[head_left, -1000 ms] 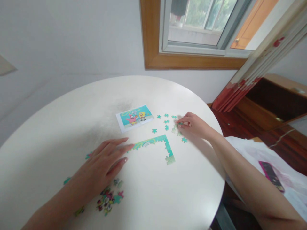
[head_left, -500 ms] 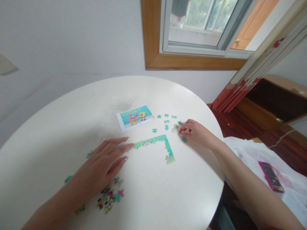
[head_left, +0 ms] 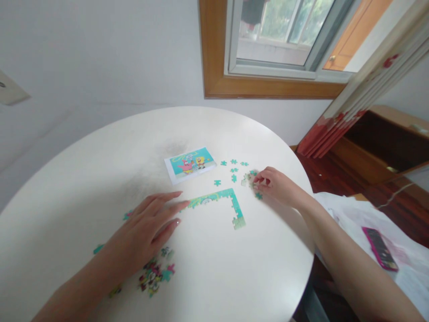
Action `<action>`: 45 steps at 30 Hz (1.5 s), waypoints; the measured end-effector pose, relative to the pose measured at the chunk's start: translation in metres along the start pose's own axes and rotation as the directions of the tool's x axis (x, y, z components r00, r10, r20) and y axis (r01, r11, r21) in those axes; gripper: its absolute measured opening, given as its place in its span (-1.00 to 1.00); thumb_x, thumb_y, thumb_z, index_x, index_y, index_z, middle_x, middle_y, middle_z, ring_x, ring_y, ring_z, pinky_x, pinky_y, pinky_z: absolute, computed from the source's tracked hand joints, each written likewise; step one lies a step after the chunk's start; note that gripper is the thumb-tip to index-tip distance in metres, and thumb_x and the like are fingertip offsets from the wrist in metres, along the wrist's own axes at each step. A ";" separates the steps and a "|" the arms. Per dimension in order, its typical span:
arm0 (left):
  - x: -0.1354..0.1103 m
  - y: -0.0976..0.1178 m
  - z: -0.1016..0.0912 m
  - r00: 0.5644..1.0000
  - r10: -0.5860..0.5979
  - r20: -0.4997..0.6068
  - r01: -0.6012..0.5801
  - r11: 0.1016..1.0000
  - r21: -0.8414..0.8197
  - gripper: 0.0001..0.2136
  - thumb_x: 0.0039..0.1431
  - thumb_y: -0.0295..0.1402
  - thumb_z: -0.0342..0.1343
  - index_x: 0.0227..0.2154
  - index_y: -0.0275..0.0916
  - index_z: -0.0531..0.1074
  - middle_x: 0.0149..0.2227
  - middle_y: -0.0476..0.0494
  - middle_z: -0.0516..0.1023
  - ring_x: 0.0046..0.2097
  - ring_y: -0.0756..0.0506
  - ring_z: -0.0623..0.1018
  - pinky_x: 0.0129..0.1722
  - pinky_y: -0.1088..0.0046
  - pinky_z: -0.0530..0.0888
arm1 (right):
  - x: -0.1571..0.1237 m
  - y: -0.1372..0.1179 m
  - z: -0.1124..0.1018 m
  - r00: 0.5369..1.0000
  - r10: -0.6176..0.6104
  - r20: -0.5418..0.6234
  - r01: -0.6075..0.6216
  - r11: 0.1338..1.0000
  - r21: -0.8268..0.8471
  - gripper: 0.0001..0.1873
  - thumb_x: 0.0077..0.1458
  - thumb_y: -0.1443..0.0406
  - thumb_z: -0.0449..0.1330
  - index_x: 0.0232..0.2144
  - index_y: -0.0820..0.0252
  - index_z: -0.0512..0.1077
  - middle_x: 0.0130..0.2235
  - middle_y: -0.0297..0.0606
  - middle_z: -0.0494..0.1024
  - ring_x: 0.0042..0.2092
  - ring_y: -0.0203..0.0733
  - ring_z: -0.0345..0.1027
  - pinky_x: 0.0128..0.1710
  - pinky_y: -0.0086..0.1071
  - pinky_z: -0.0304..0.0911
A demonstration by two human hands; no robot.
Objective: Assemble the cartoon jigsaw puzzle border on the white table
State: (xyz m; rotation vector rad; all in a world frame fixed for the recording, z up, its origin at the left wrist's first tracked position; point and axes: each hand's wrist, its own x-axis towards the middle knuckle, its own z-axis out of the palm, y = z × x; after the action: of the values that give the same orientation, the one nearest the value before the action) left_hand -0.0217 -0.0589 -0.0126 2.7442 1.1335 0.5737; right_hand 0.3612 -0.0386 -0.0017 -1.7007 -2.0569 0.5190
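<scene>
My left hand (head_left: 147, 228) lies flat and open on the round white table (head_left: 201, 277), its fingertips touching the left end of an assembled green puzzle border (head_left: 219, 201) shaped like a corner. My right hand (head_left: 276, 185) rests at the right side of the table with fingers curled and pinched over small puzzle pieces (head_left: 250, 179). Whether it grips one I cannot make out. Several loose green pieces (head_left: 233, 172) lie between the right hand and a picture card (head_left: 190, 164).
A heap of colourful pieces (head_left: 154, 273) lies under my left wrist, with a few stray pieces (head_left: 98, 248) further left. Off the table at right a pink phone (head_left: 380, 248) lies on white cloth. A window, a curtain and a wooden cabinet stand behind.
My right hand drew back a little toward me from the far loose pieces and curled tighter over the small cluster. My left hand stayed flat on the border's end.
</scene>
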 end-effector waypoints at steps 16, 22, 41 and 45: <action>-0.002 -0.001 0.000 1.000 0.004 0.007 -0.004 1.000 0.002 -0.63 0.35 -0.28 -0.01 0.19 -0.03 0.32 0.22 -0.15 0.36 0.23 -0.25 0.34 0.21 0.08 0.35 | 0.005 -0.003 -0.015 0.999 0.033 0.009 -0.033 0.999 -0.025 -0.87 0.03 0.37 0.26 -0.33 0.16 0.60 -0.25 -0.20 0.49 -0.34 -0.23 0.37 -0.23 -0.32 0.28; -0.001 0.000 -0.001 1.000 0.013 -0.005 -0.013 1.000 0.009 -0.63 0.36 -0.28 -0.02 0.19 -0.05 0.32 0.21 -0.16 0.37 0.22 -0.24 0.35 0.21 0.11 0.35 | 0.003 -0.004 -0.004 0.996 0.042 0.079 -0.041 0.999 -0.010 -0.86 0.03 0.31 0.27 -0.31 0.15 0.60 -0.22 -0.23 0.49 -0.33 -0.25 0.35 -0.24 -0.36 0.23; 0.000 0.001 0.000 1.000 0.002 -0.022 -0.002 1.000 0.007 -0.63 0.36 -0.27 -0.03 0.19 -0.07 0.33 0.22 -0.17 0.37 0.22 -0.25 0.36 0.22 0.10 0.33 | 0.004 -0.014 -0.008 0.997 0.024 0.070 -0.019 0.998 -0.065 -0.81 0.06 0.40 0.20 -0.25 0.20 0.58 -0.18 -0.17 0.48 -0.27 -0.23 0.37 -0.18 -0.34 0.24; -0.001 0.001 -0.001 1.000 0.009 -0.030 -0.009 1.000 0.010 -0.63 0.36 -0.28 -0.03 0.19 -0.07 0.33 0.22 -0.16 0.36 0.22 -0.25 0.34 0.22 0.12 0.32 | 0.003 -0.017 -0.011 0.997 0.030 0.068 -0.023 0.995 -0.097 -0.76 0.07 0.44 0.18 -0.23 0.21 0.59 -0.17 -0.14 0.48 -0.27 -0.22 0.38 -0.16 -0.34 0.25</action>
State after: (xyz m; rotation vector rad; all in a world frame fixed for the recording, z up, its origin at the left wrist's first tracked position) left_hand -0.0221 -0.0600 -0.0121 2.7593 1.1344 0.6134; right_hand 0.3524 -0.0389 0.0168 -1.7903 -2.1424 0.5022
